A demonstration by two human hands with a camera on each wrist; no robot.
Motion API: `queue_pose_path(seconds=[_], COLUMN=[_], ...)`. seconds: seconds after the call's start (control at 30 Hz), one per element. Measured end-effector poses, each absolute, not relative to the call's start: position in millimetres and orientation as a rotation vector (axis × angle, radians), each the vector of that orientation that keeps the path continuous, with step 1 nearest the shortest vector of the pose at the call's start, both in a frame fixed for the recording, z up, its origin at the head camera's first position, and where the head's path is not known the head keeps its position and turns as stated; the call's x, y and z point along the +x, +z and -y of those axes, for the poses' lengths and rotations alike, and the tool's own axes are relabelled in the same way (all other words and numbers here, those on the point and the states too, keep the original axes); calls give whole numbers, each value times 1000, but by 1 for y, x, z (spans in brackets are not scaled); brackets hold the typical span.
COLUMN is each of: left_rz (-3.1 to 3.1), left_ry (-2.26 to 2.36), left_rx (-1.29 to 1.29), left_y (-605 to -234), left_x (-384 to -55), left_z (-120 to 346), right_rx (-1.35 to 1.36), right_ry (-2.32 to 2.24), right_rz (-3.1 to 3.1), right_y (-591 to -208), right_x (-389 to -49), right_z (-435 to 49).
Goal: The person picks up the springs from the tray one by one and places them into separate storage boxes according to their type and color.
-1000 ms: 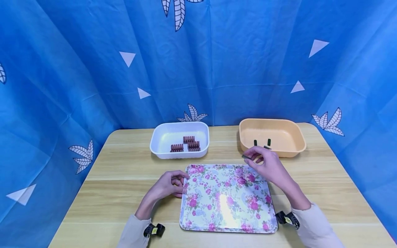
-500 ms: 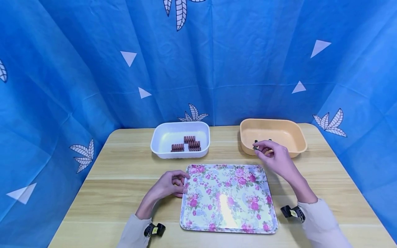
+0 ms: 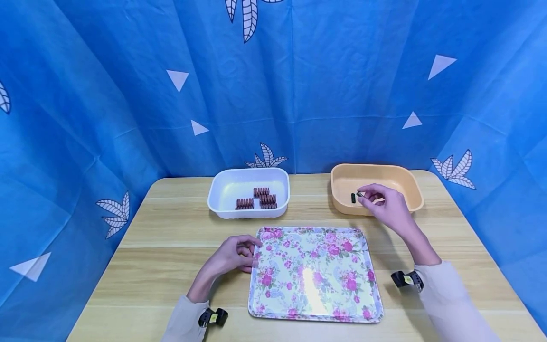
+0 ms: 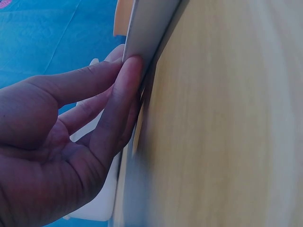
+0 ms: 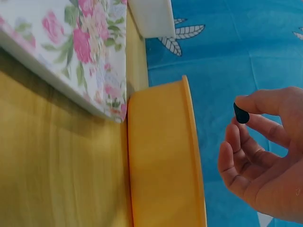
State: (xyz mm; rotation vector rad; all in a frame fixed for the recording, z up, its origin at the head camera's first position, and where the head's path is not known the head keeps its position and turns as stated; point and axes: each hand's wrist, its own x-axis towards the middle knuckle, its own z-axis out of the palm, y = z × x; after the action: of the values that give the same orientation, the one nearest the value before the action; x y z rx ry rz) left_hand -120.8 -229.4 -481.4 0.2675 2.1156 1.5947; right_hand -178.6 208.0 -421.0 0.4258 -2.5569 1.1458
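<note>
My right hand point(image 3: 386, 204) is over the front of the orange basin point(image 3: 410, 197). Between thumb and forefinger it pinches a small dark green ribbed piece point(image 5: 241, 113), teardrop-shaped from the end in the right wrist view. A similar dark piece point(image 3: 353, 198) lies in the basin, just left of those fingertips; the hand hides part of the basin floor. My left hand point(image 3: 232, 255) grips the left edge of a white tray with pink flowers point(image 3: 290, 285). In the left wrist view its thumb and fingers close on the tray's rim point(image 4: 147, 33).
Behind the tray, a white basin point(image 3: 222, 190) holds several reddish-brown ribbed pieces point(image 3: 268, 198) in short groups. Both basins stand near the back of the wooden table point(image 3: 162, 266), before a blue curtain point(image 3: 316, 95).
My right hand has moved away from me and rightward, from above the tray's far edge to over the orange basin, still pinching the green piece. My left hand stays at the tray's edge.
</note>
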Motion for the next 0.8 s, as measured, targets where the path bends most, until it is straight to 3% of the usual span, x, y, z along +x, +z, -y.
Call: queue_pose_path(seconds=[0.8], left_rz=[-2119], left_ry=[1597], left_rx=[240], left_y=[-480], left_x=[-121], left_z=[229], right_rx=[247], right_ry=[1133], right_rz=[2726], right_y=[-417], right_x=[-219], right_z=[-234])
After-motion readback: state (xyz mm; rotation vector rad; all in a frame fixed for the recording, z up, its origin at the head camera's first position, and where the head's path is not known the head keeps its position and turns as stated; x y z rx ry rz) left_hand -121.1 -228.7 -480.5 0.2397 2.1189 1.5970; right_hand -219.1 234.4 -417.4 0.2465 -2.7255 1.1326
